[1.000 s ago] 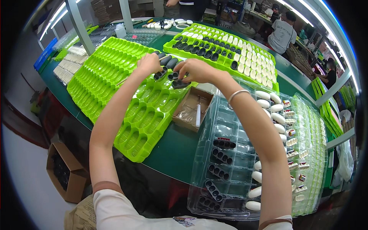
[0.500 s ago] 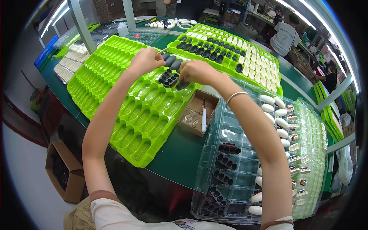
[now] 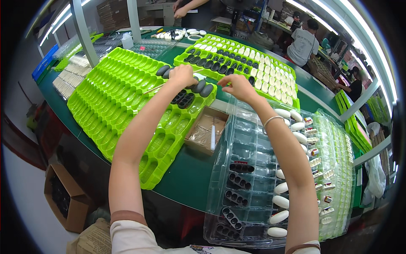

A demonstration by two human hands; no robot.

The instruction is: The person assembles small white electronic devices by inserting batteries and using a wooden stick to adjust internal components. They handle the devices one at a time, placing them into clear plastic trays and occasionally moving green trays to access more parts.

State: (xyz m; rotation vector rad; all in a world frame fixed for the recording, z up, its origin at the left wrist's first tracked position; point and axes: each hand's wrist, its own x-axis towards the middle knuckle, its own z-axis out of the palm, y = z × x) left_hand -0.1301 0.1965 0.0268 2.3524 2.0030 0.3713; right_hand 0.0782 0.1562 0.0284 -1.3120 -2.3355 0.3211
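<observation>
My left hand (image 3: 182, 76) is over the far right part of a bright green tray (image 3: 146, 163) with oval hollows. Its fingers are curled, and a thin pale stick (image 3: 153, 89) juts out beneath the wrist, seemingly gripped in it. The fingertips touch or nearly touch a dark grey oval shell (image 3: 198, 86); another dark oval shell (image 3: 206, 90) lies beside it. Black inserts with round holes (image 3: 185, 100) sit in nearby hollows. More dark oval shells (image 3: 163, 70) lie farther left. My right hand (image 3: 239, 86) hovers right of the tray's corner, fingers bent but apart, holding nothing.
A cardboard box (image 3: 198, 146) with thin sticks and a white-handled tool (image 3: 212, 137) stands beside the tray. Clear plastic trays (image 3: 258, 156) hold white ovals and black inserts at right. Another green tray (image 3: 237, 78) holds black and cream pieces. A person (image 3: 302, 44) works at back right.
My right hand has moved right, away from the dark shells, and opened. My left hand has shifted right to the shells, and the stick now points left. The whole view has shifted slightly.
</observation>
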